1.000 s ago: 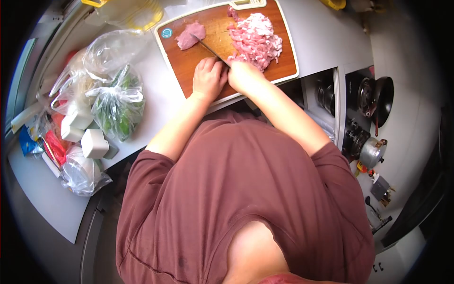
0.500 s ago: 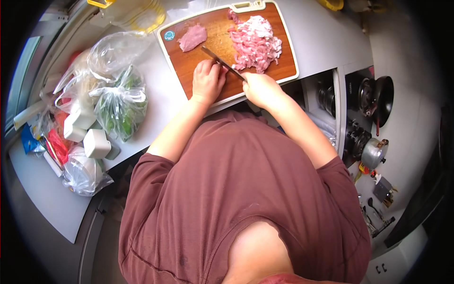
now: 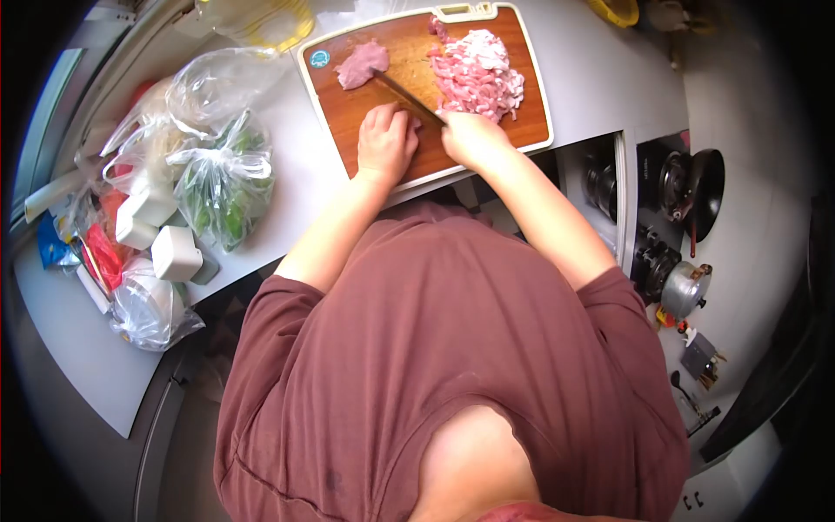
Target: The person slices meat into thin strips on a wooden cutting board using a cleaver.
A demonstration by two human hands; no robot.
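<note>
On the brown cutting board (image 3: 348, 130) with a pale rim, my right hand (image 3: 474, 139) is closed around the handle of a kitchen knife (image 3: 409, 100). The blade slants up to the left, and its tip reaches the edge of a flat meat slice (image 3: 361, 65). My left hand (image 3: 388, 143) rests on the board below the blade, fingers curled and pressed together. A bit of pink meat (image 3: 417, 124) shows at its fingertips; the rest is hidden under the hand. Pale pink meat strips (image 3: 478, 76) lie heaped at the board's right side.
Left on the counter are a clear bag of green vegetables (image 3: 224, 191), other plastic bags and a white container (image 3: 177, 254). A yellow-tinted clear container (image 3: 270, 22) stands behind. To the right are a black pan (image 3: 707, 196) and a metal pot (image 3: 685, 289).
The knife has lifted away from my left fingers, its tip shifting up toward the flat slice. My right hand has moved slightly up with it; my left hand has barely moved.
</note>
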